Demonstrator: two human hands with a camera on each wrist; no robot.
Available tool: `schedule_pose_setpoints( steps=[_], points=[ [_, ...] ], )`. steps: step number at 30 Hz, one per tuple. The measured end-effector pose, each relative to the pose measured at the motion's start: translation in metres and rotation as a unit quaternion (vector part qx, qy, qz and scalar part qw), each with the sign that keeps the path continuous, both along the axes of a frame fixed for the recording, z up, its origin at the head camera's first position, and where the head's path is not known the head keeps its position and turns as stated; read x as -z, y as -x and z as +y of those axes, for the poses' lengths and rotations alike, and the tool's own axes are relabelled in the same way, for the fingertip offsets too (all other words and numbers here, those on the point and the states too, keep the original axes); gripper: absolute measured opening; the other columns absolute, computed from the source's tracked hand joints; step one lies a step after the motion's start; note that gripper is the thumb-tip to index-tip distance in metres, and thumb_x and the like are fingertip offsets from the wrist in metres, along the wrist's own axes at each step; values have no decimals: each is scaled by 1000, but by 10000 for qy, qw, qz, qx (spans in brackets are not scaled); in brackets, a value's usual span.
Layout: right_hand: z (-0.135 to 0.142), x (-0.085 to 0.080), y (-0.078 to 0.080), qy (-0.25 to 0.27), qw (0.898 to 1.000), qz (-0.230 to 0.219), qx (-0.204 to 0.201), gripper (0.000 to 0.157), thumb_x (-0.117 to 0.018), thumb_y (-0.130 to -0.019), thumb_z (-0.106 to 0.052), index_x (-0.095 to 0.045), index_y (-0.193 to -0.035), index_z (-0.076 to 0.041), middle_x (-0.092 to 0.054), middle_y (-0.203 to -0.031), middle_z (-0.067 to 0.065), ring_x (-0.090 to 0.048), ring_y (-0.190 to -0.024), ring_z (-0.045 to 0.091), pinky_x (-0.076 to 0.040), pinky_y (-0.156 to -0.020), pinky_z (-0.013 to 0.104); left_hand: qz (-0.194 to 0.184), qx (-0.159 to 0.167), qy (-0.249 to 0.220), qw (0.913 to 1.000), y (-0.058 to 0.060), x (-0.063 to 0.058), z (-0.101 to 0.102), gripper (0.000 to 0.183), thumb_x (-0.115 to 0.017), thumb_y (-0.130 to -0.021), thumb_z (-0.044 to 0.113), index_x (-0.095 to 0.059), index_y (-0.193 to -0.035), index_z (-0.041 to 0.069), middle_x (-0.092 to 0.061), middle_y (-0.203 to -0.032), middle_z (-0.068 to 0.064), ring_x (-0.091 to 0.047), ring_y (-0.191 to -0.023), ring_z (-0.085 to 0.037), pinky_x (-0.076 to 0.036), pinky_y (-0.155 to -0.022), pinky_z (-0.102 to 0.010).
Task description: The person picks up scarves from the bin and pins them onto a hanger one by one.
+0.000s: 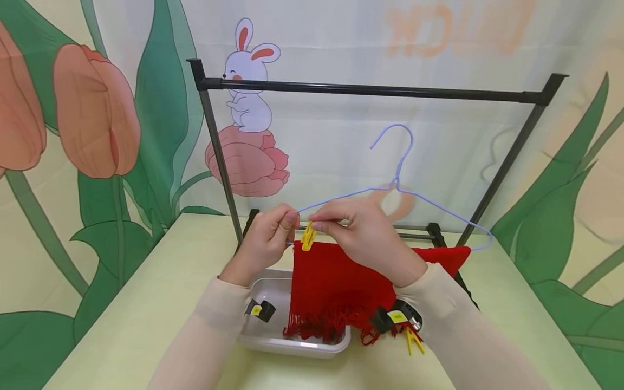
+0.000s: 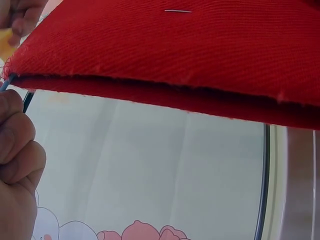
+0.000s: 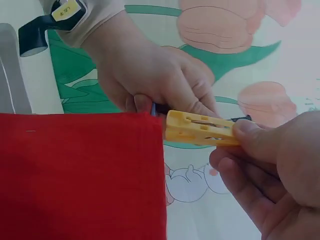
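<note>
A red fringed scarf (image 1: 331, 276) hangs folded over the lower bar of a lilac wire hanger (image 1: 412, 140). My left hand (image 1: 268, 235) grips the hanger's left end, right beside the scarf's upper corner. Between thumb and fingers, my right hand (image 1: 363, 230) pinches a yellow clothespin (image 1: 308, 236) by its handle end. In the right wrist view, the clothespin's jaw end is right at the scarf's top corner, close to the left fingers. The left wrist view shows the scarf's two layers with a dark gap along the fold's side edge.
Behind the hands stands a black garment rack (image 1: 370, 90). A white plastic box (image 1: 312, 349) sits on the table under the scarf's fringe. Another yellow clothespin (image 1: 410, 344) lies on the table near the right wrist. A printed curtain (image 1: 322, 151) forms the background.
</note>
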State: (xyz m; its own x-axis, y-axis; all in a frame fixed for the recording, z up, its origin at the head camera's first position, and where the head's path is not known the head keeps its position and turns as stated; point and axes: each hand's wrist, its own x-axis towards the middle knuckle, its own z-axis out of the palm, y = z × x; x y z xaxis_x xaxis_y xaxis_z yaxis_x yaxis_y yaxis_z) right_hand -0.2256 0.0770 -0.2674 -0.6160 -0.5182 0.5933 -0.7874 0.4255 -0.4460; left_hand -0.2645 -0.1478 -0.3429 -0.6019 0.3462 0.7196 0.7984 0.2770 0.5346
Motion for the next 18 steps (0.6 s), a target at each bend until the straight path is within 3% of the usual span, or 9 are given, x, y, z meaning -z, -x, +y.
schedule_pose_setpoints(
  steps=[5,10,18],
  points=[
    [-13,-6,7,-542,9982,245,41,15,-83,-93,-5,-86,-107,-5,-84,-97,6,-79,-88,20,-65,-80,34,3,46,45,10000,0,1,2,22,-53,-112,14,-61,-95,2,-58,-68,-9,-51,-61,-11,-50,-56,-23],
    [-21,-7,8,-829,9960,342,12,12,-84,-92,-5,-86,-103,-4,-84,-93,6,-79,-85,20,-65,-78,33,8,-14,-2,10000,0,2,3,21,-54,-112,9,-62,-94,2,-57,-66,-9,-51,-59,-10,-51,-55,-23],
    [-25,-3,3,-1239,9921,-67,203,17,-85,-93,-11,-85,-109,-4,-84,-95,7,-78,-83,18,-64,-76,28,-273,-137,-108,9995,-2,3,5,21,-54,-110,3,-62,-91,2,-57,-66,-9,-49,-59,-11,-48,-54,-24]
  ],
)
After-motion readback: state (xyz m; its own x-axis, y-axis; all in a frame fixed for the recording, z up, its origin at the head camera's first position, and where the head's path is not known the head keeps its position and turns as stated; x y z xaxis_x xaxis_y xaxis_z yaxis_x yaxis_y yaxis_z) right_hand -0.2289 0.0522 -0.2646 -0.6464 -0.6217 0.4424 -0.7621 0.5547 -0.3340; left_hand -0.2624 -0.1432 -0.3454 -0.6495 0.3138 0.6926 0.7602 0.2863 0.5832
